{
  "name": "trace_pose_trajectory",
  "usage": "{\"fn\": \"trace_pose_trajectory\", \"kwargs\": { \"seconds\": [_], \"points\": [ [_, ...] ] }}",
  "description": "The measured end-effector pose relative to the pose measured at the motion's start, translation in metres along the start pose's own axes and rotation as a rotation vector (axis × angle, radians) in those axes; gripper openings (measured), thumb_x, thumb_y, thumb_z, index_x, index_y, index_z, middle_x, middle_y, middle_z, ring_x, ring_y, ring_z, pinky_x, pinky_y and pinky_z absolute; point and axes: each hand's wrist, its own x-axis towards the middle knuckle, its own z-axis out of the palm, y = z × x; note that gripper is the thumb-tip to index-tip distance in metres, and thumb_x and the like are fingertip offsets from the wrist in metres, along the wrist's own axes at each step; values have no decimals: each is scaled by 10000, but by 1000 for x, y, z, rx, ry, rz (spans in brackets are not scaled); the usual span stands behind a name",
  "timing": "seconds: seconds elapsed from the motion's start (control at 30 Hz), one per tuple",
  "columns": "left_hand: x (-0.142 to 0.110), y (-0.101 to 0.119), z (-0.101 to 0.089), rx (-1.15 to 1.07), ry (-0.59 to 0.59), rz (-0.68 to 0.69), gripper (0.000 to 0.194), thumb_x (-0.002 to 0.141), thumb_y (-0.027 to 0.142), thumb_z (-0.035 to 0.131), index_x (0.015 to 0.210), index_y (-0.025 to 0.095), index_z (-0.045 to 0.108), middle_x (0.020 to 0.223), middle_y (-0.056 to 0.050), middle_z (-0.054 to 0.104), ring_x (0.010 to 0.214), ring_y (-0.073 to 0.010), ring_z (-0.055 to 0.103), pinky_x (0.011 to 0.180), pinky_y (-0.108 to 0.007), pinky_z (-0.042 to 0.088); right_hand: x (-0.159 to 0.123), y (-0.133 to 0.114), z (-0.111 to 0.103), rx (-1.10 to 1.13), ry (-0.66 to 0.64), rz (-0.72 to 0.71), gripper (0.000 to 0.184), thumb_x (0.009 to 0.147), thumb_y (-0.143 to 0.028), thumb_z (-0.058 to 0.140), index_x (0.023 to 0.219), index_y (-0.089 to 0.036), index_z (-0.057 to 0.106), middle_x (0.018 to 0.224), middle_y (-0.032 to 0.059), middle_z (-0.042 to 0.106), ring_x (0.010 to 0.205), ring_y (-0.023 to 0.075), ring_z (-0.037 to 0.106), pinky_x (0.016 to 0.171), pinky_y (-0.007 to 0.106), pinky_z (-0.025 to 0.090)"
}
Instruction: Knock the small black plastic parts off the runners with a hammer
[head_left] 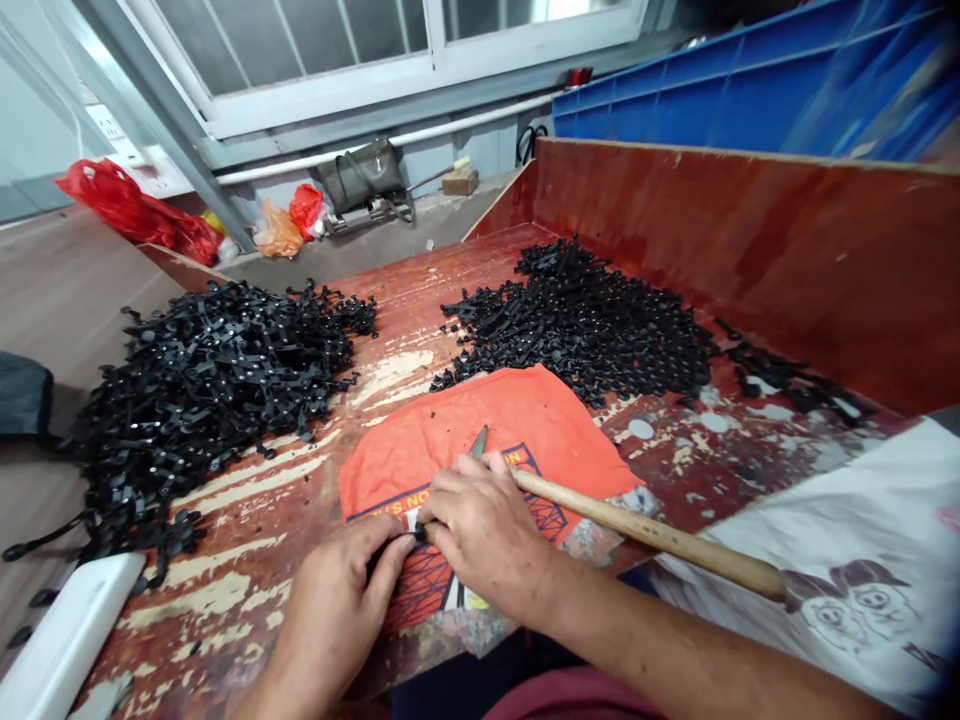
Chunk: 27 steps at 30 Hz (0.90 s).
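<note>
My left hand (349, 580) is closed, thumb and forefinger pinching a small black plastic part (419, 534). Against it from the right comes my right hand (487, 530), its fingers curled and its thumb and forefinger at the same part. A pointed grey-green blade (480, 441) sticks out beyond the right hand's knuckles; its grip is hidden by the fingers. Both hands rest over an orange printed cloth (465, 410). A round wooden stick (652, 532) runs from beside my right hand out over the table edge.
Heaps of black plastic parts lie left (225, 370) and right (585, 325) on the worn red table (397, 370). A red board (735, 250) walls the right side. A white box-like object (71, 640) sits at front left, a white printed cloth (847, 550) at right.
</note>
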Motion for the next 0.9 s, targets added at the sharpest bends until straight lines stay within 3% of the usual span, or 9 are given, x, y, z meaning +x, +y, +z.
{"fn": "trace_pose_trajectory", "kwargs": {
  "seconds": [0.1,0.27,0.43,0.53,0.73,0.9],
  "points": [
    [-5,-5,4,18,68,68,259,950,367,484,935,264,721,945,-26,778,845,-202,717,744,-267,500,-1,0,-1,20,-5,2,65,862,-189,677,810,-227,686,840,-19,660,896,187,494,807,375,255],
    [-8,-6,6,105,191,219,200,954,334,516,934,256,700,862,-12,758,781,-191,702,745,-283,511,-2,2,0,66,-2,21,73,864,-177,661,812,-224,682,841,-17,643,906,187,489,819,372,261],
    [-9,-6,9,168,219,213,193,954,329,518,964,246,693,871,-25,752,778,-200,695,735,-295,503,-1,3,0,99,-7,17,84,877,-173,650,810,-219,675,832,-16,645,903,188,486,816,374,255],
    [-8,-5,8,147,167,150,214,955,342,504,932,254,697,838,-16,746,756,-195,691,708,-287,489,0,3,-1,97,-18,6,118,889,-167,627,794,-219,674,812,-19,650,875,188,480,799,377,250],
    [7,5,-7,82,-45,-21,293,959,374,458,818,240,677,782,-1,722,712,-167,668,668,-258,438,3,4,-2,113,-9,5,104,840,-139,652,804,-229,691,763,-29,648,827,181,465,772,374,239],
    [11,6,-12,-51,-178,-77,342,930,407,456,703,205,612,644,15,624,621,-147,586,606,-234,389,3,5,1,145,14,18,132,857,-144,650,748,-218,668,757,-31,638,833,177,472,792,375,243]
  ]
}}
